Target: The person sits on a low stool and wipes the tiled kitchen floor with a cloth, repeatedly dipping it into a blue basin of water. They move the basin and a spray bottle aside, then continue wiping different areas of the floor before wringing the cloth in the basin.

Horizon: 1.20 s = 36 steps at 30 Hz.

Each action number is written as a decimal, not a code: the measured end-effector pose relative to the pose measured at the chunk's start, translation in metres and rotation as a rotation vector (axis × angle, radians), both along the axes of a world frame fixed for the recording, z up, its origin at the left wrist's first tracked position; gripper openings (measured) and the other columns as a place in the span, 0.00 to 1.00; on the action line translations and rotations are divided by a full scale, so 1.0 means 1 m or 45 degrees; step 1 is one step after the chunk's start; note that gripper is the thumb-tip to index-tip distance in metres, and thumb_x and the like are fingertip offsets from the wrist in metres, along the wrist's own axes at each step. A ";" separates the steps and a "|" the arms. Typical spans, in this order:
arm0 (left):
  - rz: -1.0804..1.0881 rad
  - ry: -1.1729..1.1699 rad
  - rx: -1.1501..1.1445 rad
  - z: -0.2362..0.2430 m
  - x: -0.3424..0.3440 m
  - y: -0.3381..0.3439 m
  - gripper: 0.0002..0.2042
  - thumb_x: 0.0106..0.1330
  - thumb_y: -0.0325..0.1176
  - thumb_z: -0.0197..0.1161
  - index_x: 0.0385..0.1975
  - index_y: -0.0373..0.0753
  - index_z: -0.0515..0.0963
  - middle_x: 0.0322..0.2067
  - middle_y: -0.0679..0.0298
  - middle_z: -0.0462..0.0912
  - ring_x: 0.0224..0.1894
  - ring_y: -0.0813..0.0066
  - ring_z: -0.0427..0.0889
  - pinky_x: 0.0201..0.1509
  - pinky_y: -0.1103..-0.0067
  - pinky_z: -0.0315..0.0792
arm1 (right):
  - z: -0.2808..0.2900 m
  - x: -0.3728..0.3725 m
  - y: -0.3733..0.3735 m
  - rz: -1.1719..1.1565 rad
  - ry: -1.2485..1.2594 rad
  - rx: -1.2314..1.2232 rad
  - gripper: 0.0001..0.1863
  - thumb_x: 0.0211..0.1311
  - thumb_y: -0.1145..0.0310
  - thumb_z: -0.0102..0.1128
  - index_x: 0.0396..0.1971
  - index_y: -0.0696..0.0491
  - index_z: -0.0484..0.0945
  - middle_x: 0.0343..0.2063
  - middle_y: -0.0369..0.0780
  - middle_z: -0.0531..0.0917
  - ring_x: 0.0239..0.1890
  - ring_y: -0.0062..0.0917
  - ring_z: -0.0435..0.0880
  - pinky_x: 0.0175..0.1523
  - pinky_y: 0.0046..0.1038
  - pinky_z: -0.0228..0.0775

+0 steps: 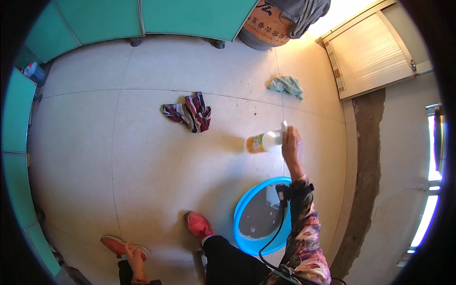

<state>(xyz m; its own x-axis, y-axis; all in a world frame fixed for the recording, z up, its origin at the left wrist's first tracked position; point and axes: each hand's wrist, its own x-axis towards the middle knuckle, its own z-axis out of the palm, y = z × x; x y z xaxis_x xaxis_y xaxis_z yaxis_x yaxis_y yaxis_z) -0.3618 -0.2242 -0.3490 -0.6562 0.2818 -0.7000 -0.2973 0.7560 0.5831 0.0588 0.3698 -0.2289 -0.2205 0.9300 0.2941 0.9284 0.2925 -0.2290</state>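
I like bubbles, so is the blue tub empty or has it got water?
Not empty: the blue tub holds murky grey water, with whitish froth at its edge.

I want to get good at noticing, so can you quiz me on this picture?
1. Which hand holds the white plastic spray bottle with the orange label?
2. True or false: the round blue plastic basin is dry inside.
3. How many crumpled cloths lie on the pale tiled floor?

Key:
1. The right hand.
2. False; it holds murky grey water.
3. Two: a dark-red striped cloth and a pale green cloth.
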 end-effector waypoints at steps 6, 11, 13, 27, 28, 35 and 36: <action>0.023 0.165 -0.011 0.008 -0.002 -0.003 0.30 0.59 0.22 0.56 0.65 0.41 0.62 0.36 0.62 0.75 0.40 0.71 0.74 0.52 0.76 0.69 | -0.003 0.023 0.095 -0.071 -0.160 0.177 0.06 0.62 0.73 0.53 0.38 0.55 0.73 0.36 0.47 0.79 0.41 0.46 0.77 0.43 0.46 0.69; -0.144 0.260 0.010 0.011 0.006 -0.004 0.30 0.60 0.22 0.55 0.66 0.39 0.61 0.37 0.62 0.73 0.41 0.72 0.72 0.52 0.75 0.69 | -0.021 0.024 0.124 -0.279 -0.224 0.032 0.08 0.62 0.70 0.52 0.41 0.53 0.74 0.39 0.45 0.80 0.44 0.44 0.78 0.47 0.44 0.70; -0.169 0.276 0.060 0.013 0.006 -0.003 0.29 0.61 0.23 0.55 0.65 0.39 0.61 0.39 0.62 0.73 0.43 0.72 0.72 0.52 0.75 0.69 | -0.025 0.023 0.131 -0.212 -0.229 0.054 0.14 0.63 0.66 0.53 0.49 0.49 0.74 0.42 0.44 0.79 0.46 0.44 0.77 0.48 0.43 0.70; -0.108 -0.043 0.204 0.008 -0.011 0.017 0.23 0.67 0.29 0.58 0.62 0.36 0.66 0.42 0.59 0.78 0.37 0.74 0.79 0.41 0.80 0.76 | -0.051 0.275 -0.362 -1.642 0.541 -1.463 0.40 0.62 0.34 0.49 0.59 0.55 0.67 0.54 0.50 0.74 0.55 0.40 0.73 0.57 0.43 0.64; -0.040 -0.116 0.133 0.014 -0.014 0.026 0.22 0.67 0.29 0.58 0.61 0.36 0.67 0.42 0.60 0.78 0.37 0.74 0.79 0.41 0.79 0.76 | -0.052 0.272 -0.404 -1.898 0.839 -1.693 0.40 0.61 0.30 0.47 0.56 0.52 0.70 0.52 0.47 0.77 0.52 0.35 0.74 0.54 0.41 0.65; -0.262 0.415 0.595 0.174 -0.101 0.071 0.20 0.68 0.32 0.58 0.59 0.36 0.71 0.44 0.61 0.78 0.42 0.75 0.79 0.50 0.78 0.73 | -0.088 0.266 -0.447 -1.625 1.614 -1.785 0.38 0.53 0.38 0.66 0.56 0.46 0.65 0.49 0.39 0.74 0.49 0.34 0.71 0.51 0.42 0.65; -0.345 0.554 0.623 0.208 -0.115 0.063 0.20 0.68 0.34 0.58 0.59 0.37 0.71 0.44 0.61 0.78 0.43 0.75 0.78 0.51 0.77 0.73 | -0.095 0.269 -0.446 -1.568 1.688 -1.857 0.36 0.54 0.40 0.67 0.54 0.46 0.65 0.47 0.39 0.75 0.47 0.33 0.71 0.49 0.41 0.66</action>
